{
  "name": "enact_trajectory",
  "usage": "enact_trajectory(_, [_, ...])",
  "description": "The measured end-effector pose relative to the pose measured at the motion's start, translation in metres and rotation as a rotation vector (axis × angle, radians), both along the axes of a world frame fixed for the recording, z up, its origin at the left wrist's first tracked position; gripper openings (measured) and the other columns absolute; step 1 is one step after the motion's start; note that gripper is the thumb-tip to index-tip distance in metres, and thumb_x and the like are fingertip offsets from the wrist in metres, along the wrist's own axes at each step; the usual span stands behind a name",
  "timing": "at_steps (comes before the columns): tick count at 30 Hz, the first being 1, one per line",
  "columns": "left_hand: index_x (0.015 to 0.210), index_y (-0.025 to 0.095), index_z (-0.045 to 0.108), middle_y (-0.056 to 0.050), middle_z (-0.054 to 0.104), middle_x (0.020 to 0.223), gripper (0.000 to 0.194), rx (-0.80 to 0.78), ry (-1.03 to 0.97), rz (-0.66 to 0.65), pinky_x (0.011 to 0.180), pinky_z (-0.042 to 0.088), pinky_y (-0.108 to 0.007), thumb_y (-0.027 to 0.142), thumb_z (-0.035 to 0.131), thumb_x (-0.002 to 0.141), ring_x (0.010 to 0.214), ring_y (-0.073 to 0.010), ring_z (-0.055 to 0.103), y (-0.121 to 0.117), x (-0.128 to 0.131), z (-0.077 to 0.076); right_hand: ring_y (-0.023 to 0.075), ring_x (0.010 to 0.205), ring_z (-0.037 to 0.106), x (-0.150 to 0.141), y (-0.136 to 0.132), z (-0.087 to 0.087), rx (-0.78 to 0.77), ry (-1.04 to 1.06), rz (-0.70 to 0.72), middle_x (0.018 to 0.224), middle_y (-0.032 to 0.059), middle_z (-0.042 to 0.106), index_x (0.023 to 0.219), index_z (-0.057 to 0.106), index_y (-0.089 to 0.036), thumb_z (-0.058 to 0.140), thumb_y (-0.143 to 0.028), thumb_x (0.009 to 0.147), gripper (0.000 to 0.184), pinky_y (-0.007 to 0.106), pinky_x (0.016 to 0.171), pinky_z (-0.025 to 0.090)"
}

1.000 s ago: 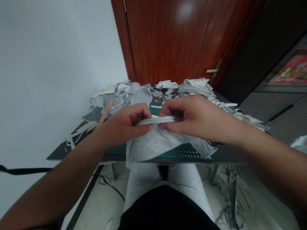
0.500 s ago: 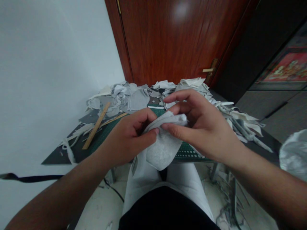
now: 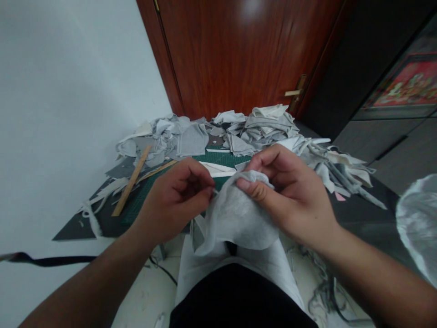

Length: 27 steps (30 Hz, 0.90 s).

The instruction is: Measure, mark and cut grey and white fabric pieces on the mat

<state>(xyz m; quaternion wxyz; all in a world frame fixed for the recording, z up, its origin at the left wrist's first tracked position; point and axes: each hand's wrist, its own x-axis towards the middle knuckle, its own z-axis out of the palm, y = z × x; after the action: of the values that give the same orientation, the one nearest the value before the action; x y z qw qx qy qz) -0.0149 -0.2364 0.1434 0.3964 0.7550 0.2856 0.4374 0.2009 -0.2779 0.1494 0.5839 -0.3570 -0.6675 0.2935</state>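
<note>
A piece of pale grey fabric (image 3: 244, 216) hangs between my hands over the table's front edge and my lap. My right hand (image 3: 290, 191) is closed on its upper edge, the thumb pressed on top and the fingers behind. At the fabric's left side, my left hand (image 3: 180, 196) pinches a small bit of it between thumb and fingertips. A narrower strip (image 3: 198, 232) dangles below the left fingers. Beneath and beyond the hands lies a green cutting mat (image 3: 223, 158), with a folded white strip (image 3: 218, 169) on it.
Fabric pieces (image 3: 193, 139) and a stack of cloth (image 3: 269, 125) line the table's back. A wooden ruler (image 3: 131, 182) lies at left, loose strips (image 3: 351, 175) at right. A clear plastic bag (image 3: 418, 223) stands at far right. A wooden door (image 3: 246, 59) is behind the table.
The rolled upper edge of the fabric has opened out, and the cloth now hangs wider. My left hand has drawn a little left; my right hand has lowered. The view has shifted slightly.
</note>
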Motion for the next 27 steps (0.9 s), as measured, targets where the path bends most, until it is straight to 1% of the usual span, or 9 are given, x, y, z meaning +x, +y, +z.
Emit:
enact_trajectory(3, [0.104, 0.023, 0.062, -0.003, 0.065, 0.096, 0.014, 0.005, -0.045, -0.148, 0.069, 0.051, -0.026, 0.025, 0.067, 0.092, 0.082, -0.0158, 0.063, -0.002, 0.006, 0.000, 0.0143, 0.074, 0.063, 0.001, -0.004, 0.003, -0.007, -0.054, -0.002, 0.085, 0.0001, 0.070, 0.091, 0.067, -0.023, 0.078, -0.043, 0.087, 0.023, 0.026, 0.064, 0.051])
enact_trajectory(5, [0.107, 0.023, 0.062, -0.002, 0.065, 0.094, 0.020, -0.009, -0.106, -0.227, 0.067, 0.052, -0.025, 0.028, 0.071, 0.090, 0.080, -0.0155, 0.063, -0.003, 0.012, 0.001, 0.0151, 0.074, 0.065, 0.002, -0.006, 0.005, -0.010, -0.112, -0.007, 0.084, 0.0005, 0.072, 0.088, 0.072, -0.023, 0.078, -0.042, 0.086, 0.020, 0.027, 0.066, 0.052])
enact_trajectory(9, [0.096, 0.023, 0.060, 0.003, 0.060, 0.081, 0.023, -0.022, -0.105, -0.228, 0.054, 0.045, -0.017, 0.022, 0.079, 0.084, 0.064, -0.0087, 0.055, -0.004, 0.019, 0.002, 0.0153, 0.075, 0.067, 0.005, -0.007, 0.009, -0.021, -0.211, 0.054, 0.084, 0.0008, 0.074, 0.085, 0.076, -0.023, 0.076, -0.042, 0.087, 0.019, 0.027, 0.069, 0.054])
enact_trajectory(13, [0.091, 0.021, 0.062, 0.000, 0.064, 0.087, 0.019, -0.022, -0.102, -0.220, 0.062, 0.051, -0.019, 0.024, 0.080, 0.084, 0.073, -0.0107, 0.061, 0.001, 0.018, -0.001, 0.0167, 0.086, 0.070, 0.011, -0.009, 0.014, 0.004, -0.258, 0.157, 0.092, 0.0022, 0.076, 0.090, 0.077, -0.023, 0.072, -0.039, 0.092, 0.017, 0.027, 0.078, 0.055])
enact_trajectory(17, [0.085, 0.019, 0.062, 0.000, 0.066, 0.078, 0.026, -0.204, -0.155, -0.336, 0.058, 0.051, -0.020, 0.029, 0.086, 0.079, 0.066, -0.0114, 0.063, 0.006, 0.017, -0.005, 0.0197, 0.096, 0.071, 0.016, -0.011, 0.018, -0.023, -0.281, 0.163, 0.100, 0.0033, 0.077, 0.093, 0.078, -0.025, 0.070, -0.038, 0.093, 0.015, 0.030, 0.084, 0.057])
enact_trajectory(20, [0.082, 0.019, 0.061, 0.001, 0.066, 0.075, 0.034, -0.356, -0.195, -0.380, 0.055, 0.050, -0.022, 0.032, 0.091, 0.072, 0.062, -0.0125, 0.063, 0.008, 0.018, -0.007, 0.0190, 0.095, 0.071, 0.018, -0.011, 0.021, -0.045, -0.273, 0.189, 0.099, 0.0031, 0.077, 0.091, 0.078, -0.025, 0.071, -0.039, 0.093, 0.016, 0.029, 0.082, 0.057])
enact_trajectory(22, [0.082, 0.020, 0.062, 0.000, 0.067, 0.077, 0.033, -0.403, -0.212, -0.401, 0.057, 0.052, -0.025, 0.033, 0.091, 0.073, 0.065, -0.0146, 0.065, 0.009, 0.020, -0.007, 0.0186, 0.095, 0.071, 0.021, -0.009, 0.024, -0.047, -0.270, 0.224, 0.099, 0.0033, 0.077, 0.089, 0.077, -0.024, 0.071, -0.039, 0.093, 0.017, 0.029, 0.082, 0.057])
enact_trajectory(25, [0.084, 0.021, 0.064, 0.000, 0.066, 0.080, 0.023, -0.354, -0.262, -0.428, 0.059, 0.052, -0.026, 0.030, 0.086, 0.079, 0.068, -0.0146, 0.064, 0.008, 0.022, -0.005, 0.0208, 0.102, 0.071, 0.025, -0.007, 0.029, -0.019, -0.311, 0.266, 0.094, 0.0029, 0.076, 0.083, 0.078, -0.025, 0.074, -0.037, 0.091, 0.015, 0.032, 0.086, 0.058])
enact_trajectory(27, [0.085, 0.023, 0.065, 0.002, 0.065, 0.081, 0.017, -0.259, -0.265, -0.379, 0.061, 0.050, -0.026, 0.024, 0.082, 0.083, 0.069, -0.0125, 0.061, 0.006, 0.023, -0.003, 0.0220, 0.106, 0.070, 0.026, -0.008, 0.031, 0.008, -0.350, 0.247, 0.091, 0.0028, 0.076, 0.081, 0.079, -0.026, 0.076, -0.036, 0.089, 0.013, 0.033, 0.089, 0.058])
